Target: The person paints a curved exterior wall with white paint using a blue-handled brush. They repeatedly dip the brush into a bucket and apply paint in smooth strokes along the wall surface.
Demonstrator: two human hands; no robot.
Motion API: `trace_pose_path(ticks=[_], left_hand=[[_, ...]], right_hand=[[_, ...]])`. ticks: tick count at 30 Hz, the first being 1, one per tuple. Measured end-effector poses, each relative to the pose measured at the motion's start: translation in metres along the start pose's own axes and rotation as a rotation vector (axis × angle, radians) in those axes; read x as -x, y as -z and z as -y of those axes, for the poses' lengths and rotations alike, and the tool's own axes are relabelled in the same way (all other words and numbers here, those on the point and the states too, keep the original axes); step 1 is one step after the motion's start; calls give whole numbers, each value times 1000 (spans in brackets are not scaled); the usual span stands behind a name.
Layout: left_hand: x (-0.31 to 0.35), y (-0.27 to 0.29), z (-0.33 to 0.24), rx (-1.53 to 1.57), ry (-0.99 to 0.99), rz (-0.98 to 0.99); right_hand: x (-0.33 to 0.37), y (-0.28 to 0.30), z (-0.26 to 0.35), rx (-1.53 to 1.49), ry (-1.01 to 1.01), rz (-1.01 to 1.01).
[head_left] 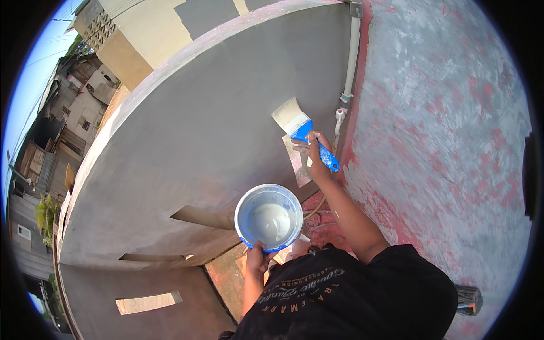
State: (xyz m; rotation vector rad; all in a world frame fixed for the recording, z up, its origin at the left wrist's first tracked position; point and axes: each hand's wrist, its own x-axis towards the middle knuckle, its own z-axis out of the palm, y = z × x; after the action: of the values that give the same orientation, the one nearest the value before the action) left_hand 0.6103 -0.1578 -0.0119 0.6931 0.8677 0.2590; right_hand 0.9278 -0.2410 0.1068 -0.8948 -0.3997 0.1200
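Observation:
My right hand grips a wide paintbrush by its blue, paint-spotted handle. Its pale bristles point up and left, in front of the grey wall; whether they touch it I cannot tell. White paint marks some of my fingers. Lower down, my left hand is closed on the near rim and side of a round plastic bucket. White paint lies in the bottom of the bucket, and its inner wall is smeared. The fingers under the bucket are partly hidden.
A white pipe with a tap runs down the wall's right end. Beside it stands a patchy grey and red wall. Slot openings pierce the grey wall low down. A hose trails near the red floor.

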Motion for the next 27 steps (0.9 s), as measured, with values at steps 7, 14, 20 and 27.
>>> trace_pose_path(ticks=[7, 14, 20, 27], left_hand=[[7, 2, -7, -12, -31, -55], [10, 2, -11, -38, -19, -93], [12, 9, -14, -40, -4, -128], [6, 34, -18, -27, 39, -154]], right_hand=[[37, 34, -53, 281, -220, -34], [-11, -44, 45, -36, 93, 141], [13, -37, -13, 17, 67, 139], [77, 28, -108, 263, -363, 16]])
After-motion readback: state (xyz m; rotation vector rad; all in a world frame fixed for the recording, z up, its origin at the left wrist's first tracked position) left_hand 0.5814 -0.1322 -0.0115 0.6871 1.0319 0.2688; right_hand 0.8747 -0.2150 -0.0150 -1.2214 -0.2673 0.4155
